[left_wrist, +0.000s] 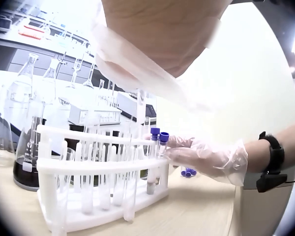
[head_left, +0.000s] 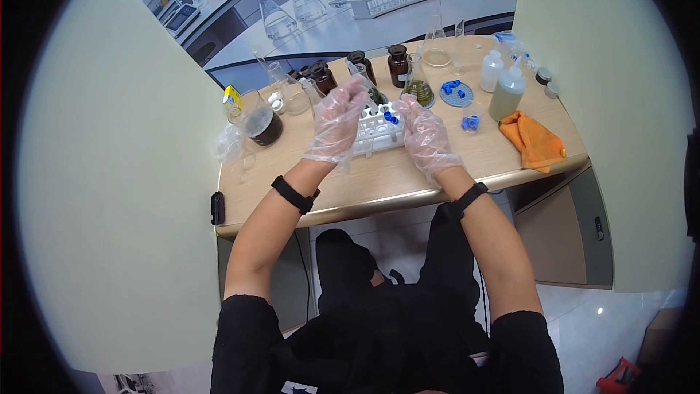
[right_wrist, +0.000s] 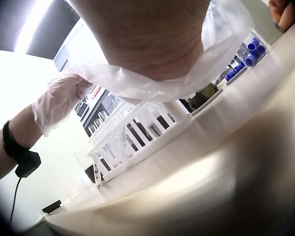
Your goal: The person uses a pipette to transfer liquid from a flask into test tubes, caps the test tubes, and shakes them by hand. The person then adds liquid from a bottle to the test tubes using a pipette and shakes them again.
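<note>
My left hand (head_left: 337, 122), in a clear plastic glove, is raised above the left part of a white test tube rack (left_wrist: 101, 167). Its fingers are bent together at the tips, and a slim clear tube (left_wrist: 141, 105) hangs down from them. Uncapped clear test tubes (left_wrist: 130, 191) stand in the rack. At its right end are two blue-capped test tubes (head_left: 391, 118) with a little greyish matter low inside. My gloved right hand (head_left: 429, 137) is at that end, fingertips close behind the blue caps; I cannot tell whether it grips anything.
Behind the rack stand brown bottles (head_left: 397, 66) and a flask of green liquid (head_left: 419, 90). A beaker of dark liquid (head_left: 264, 128) is on the left. To the right are a dish of blue caps (head_left: 453, 92), a wash bottle (head_left: 508, 96) and an orange cloth (head_left: 532, 140).
</note>
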A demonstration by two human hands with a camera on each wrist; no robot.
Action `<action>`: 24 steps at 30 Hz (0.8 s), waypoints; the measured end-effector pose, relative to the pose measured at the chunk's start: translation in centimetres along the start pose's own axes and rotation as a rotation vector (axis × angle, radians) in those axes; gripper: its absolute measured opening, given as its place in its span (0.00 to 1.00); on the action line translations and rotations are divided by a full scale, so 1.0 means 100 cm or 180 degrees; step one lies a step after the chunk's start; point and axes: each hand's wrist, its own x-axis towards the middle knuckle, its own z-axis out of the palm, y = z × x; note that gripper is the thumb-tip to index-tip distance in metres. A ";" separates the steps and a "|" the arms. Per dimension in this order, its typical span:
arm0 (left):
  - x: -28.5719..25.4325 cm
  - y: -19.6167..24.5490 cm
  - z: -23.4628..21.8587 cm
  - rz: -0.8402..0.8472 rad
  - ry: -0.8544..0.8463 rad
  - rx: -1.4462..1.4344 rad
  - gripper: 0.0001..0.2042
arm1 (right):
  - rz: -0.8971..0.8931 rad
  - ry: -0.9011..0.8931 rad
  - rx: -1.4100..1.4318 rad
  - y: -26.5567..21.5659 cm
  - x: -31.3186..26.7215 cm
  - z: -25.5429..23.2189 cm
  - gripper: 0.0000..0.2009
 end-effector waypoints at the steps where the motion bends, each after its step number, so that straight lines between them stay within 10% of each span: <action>1: 0.002 0.002 -0.001 -0.0003 -0.0013 0.0003 0.16 | 0.0013 0.0003 0.0003 0.001 0.000 0.000 0.17; 13: -0.006 0.000 0.012 -0.0299 -0.0843 0.1142 0.13 | -0.0051 0.0085 0.0114 0.001 -0.001 -0.001 0.18; 24: -0.019 -0.014 0.016 0.0621 -0.0821 0.1896 0.15 | -0.0125 0.0107 -0.0052 0.000 0.000 -0.001 0.17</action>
